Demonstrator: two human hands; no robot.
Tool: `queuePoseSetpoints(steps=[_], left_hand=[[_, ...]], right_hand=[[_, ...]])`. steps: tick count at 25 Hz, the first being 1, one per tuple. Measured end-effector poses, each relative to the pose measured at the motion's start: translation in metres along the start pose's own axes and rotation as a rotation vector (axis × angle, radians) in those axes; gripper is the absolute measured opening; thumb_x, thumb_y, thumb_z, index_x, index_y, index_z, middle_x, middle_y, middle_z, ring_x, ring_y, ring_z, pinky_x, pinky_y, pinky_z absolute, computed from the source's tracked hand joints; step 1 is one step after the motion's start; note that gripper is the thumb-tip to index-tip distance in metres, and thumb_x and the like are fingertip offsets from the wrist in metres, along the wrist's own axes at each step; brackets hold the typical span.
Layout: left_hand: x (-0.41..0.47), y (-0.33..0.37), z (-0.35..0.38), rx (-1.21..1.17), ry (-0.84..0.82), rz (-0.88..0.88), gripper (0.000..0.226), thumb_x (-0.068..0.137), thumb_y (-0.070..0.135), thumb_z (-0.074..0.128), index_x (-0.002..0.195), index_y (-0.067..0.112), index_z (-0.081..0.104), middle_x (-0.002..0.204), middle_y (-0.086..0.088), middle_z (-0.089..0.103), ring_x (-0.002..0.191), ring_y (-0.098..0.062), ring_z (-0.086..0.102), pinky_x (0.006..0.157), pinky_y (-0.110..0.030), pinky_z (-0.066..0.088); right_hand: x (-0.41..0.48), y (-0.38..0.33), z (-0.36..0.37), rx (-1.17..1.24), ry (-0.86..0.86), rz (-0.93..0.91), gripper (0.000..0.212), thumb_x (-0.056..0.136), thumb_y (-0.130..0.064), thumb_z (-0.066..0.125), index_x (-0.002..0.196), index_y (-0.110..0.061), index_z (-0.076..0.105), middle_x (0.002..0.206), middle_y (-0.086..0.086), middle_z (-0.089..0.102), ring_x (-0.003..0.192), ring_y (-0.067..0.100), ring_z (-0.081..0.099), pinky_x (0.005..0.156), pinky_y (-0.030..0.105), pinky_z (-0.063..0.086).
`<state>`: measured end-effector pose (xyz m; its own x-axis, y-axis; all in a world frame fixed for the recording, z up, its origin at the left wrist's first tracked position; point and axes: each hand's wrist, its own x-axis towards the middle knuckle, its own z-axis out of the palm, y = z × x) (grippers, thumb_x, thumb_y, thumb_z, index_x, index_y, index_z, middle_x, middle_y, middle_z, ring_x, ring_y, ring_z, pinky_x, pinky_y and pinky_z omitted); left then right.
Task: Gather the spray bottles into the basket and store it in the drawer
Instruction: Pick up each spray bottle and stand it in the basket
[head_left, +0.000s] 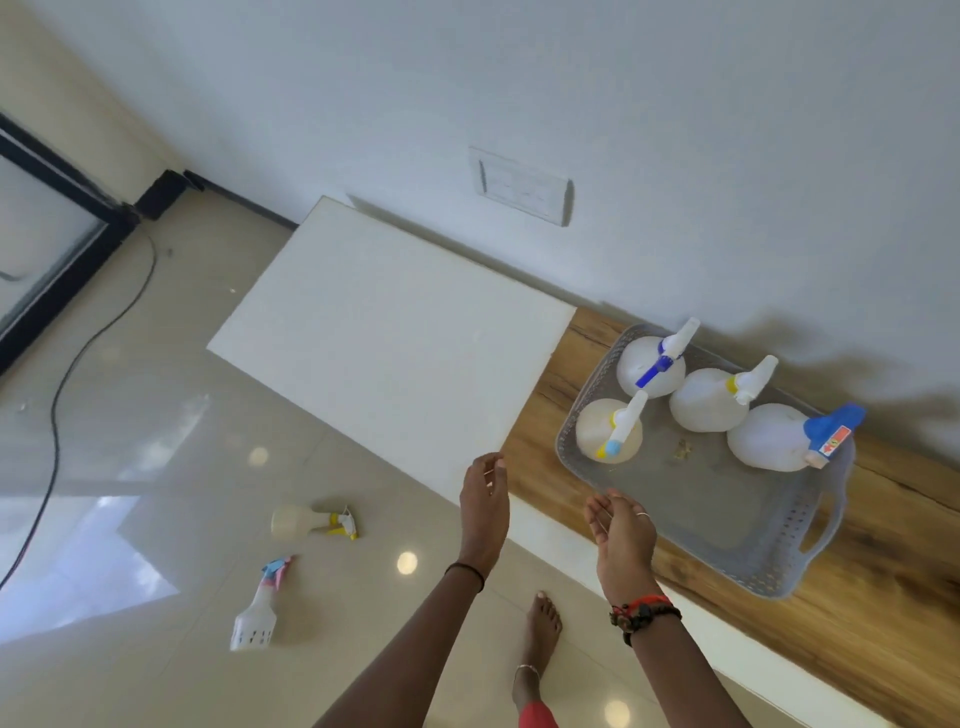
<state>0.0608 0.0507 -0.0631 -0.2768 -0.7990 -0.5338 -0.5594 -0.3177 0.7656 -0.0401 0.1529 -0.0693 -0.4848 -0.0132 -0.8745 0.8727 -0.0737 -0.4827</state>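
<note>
A grey perforated basket sits on the wooden counter and holds several white spray bottles standing upright, one with a blue trigger and one with a blue cap. Two more spray bottles lie on the tiled floor: a cream one with a yellow trigger and a white one with a pink and blue head. My left hand hangs open over the floor by the counter's edge. My right hand is open at the basket's near rim, holding nothing.
A white cabinet top adjoins the wooden counter against the wall. A black cable runs across the floor at left beside a black-framed glass door. My bare foot stands on the tiles below the counter.
</note>
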Motion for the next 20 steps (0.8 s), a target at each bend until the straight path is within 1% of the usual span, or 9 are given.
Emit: queuePoseSetpoints(steps=[2,4,7,9,11,13,15,17,20], left_hand=[[-0.004,-0.019,-0.034,0.002,0.033,-0.003,0.028,0.099,0.029,0.044,0.117,0.014,0.06,0.117,0.002,0.062,0.105,-0.01,0.056,0.088,-0.022,0.043],[-0.009,-0.04,-0.072,0.011,0.081,-0.016,0.027,0.099,0.029,0.045,0.115,0.014,0.06,0.115,0.0,0.062,0.102,-0.011,0.057,0.086,-0.022,0.041],[-0.02,-0.079,-0.136,0.052,0.147,-0.033,0.026,0.099,0.028,0.045,0.112,0.013,0.062,0.111,-0.002,0.064,0.099,-0.016,0.058,0.084,-0.02,0.04],[-0.029,-0.107,-0.18,0.1,0.186,-0.04,0.026,0.099,0.027,0.046,0.111,0.011,0.062,0.108,-0.003,0.065,0.093,-0.014,0.056,0.08,-0.016,0.036],[-0.037,-0.135,-0.228,0.115,0.217,-0.049,0.025,0.099,0.025,0.047,0.109,0.008,0.062,0.101,-0.005,0.064,0.086,-0.012,0.054,0.079,-0.018,0.035],[-0.044,-0.16,-0.273,0.125,0.265,-0.051,0.023,0.098,0.024,0.047,0.104,0.008,0.063,0.088,0.001,0.059,0.08,-0.01,0.051,0.076,-0.019,0.032],[-0.052,-0.186,-0.318,0.121,0.262,-0.063,0.016,0.099,0.025,0.045,0.099,0.017,0.059,0.086,0.007,0.053,0.083,-0.013,0.049,0.075,-0.018,0.032],[-0.059,-0.212,-0.359,0.13,0.213,-0.055,0.013,0.101,0.025,0.041,0.098,0.022,0.053,0.094,0.006,0.05,0.084,-0.014,0.045,0.068,-0.012,0.033],[-0.063,-0.253,-0.417,0.198,0.175,-0.078,0.021,0.101,0.024,0.039,0.089,0.016,0.053,0.086,-0.007,0.054,0.081,-0.023,0.048,0.063,-0.016,0.035]], right_hand=[[-0.016,0.02,0.006,-0.063,-0.028,0.008,0.014,0.098,-0.007,0.044,0.107,-0.002,0.054,0.086,0.008,0.057,0.078,0.018,0.058,0.074,0.027,0.052],[-0.032,0.044,0.014,-0.131,-0.066,0.017,0.013,0.098,-0.008,0.045,0.106,-0.003,0.053,0.086,0.008,0.057,0.08,0.019,0.058,0.073,0.026,0.052],[-0.061,0.089,0.034,-0.23,-0.154,0.033,0.007,0.097,-0.008,0.047,0.101,-0.005,0.052,0.083,0.008,0.055,0.074,0.018,0.056,0.072,0.026,0.051],[-0.081,0.124,0.047,-0.313,-0.209,0.038,0.007,0.096,-0.007,0.047,0.092,-0.009,0.052,0.08,0.008,0.054,0.07,0.017,0.055,0.069,0.025,0.05],[-0.1,0.168,0.057,-0.391,-0.252,0.052,0.012,0.096,-0.006,0.046,0.086,-0.011,0.051,0.078,0.007,0.053,0.069,0.017,0.054,0.067,0.025,0.049],[-0.119,0.214,0.064,-0.456,-0.291,0.078,0.014,0.095,-0.005,0.046,0.085,-0.012,0.051,0.077,0.007,0.053,0.068,0.016,0.054,0.066,0.025,0.048],[-0.139,0.263,0.072,-0.52,-0.304,0.085,0.016,0.094,-0.004,0.046,0.083,-0.014,0.05,0.074,0.005,0.052,0.066,0.015,0.052,0.065,0.025,0.047],[-0.158,0.308,0.08,-0.608,-0.308,0.054,0.017,0.094,-0.004,0.045,0.082,-0.015,0.05,0.072,0.005,0.051,0.065,0.014,0.05,0.064,0.024,0.046],[-0.181,0.372,0.091,-0.702,-0.321,0.03,0.015,0.092,-0.004,0.044,0.084,-0.015,0.05,0.071,0.004,0.05,0.065,0.014,0.048,0.065,0.024,0.046]])
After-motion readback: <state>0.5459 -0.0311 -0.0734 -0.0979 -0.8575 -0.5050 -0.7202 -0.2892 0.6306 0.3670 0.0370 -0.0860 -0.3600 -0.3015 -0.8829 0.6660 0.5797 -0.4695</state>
